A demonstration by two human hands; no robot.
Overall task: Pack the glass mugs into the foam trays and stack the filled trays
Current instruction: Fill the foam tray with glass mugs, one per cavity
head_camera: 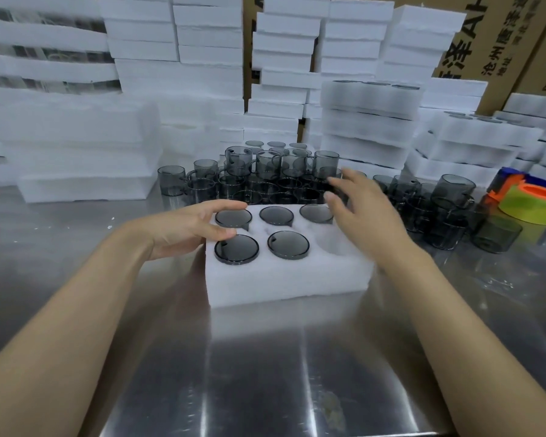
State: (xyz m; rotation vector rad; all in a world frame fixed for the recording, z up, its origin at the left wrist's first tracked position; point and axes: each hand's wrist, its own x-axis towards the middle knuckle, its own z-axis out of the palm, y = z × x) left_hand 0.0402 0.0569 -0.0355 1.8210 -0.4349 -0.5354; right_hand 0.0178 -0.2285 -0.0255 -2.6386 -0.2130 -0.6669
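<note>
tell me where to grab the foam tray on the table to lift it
Grip the foam tray by its two short ends, coming in from left and right together: those walls are flat foam, while its top holds glass mugs.

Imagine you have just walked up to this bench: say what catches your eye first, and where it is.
The white foam tray in the middle draws the eye: five smoky glass mugs sit in its pockets, and the near-right pocket is empty. The left hand rests on its left edge and the right hand hovers open over its right side. Behind stand loose mugs and stacked foam trays.
</note>
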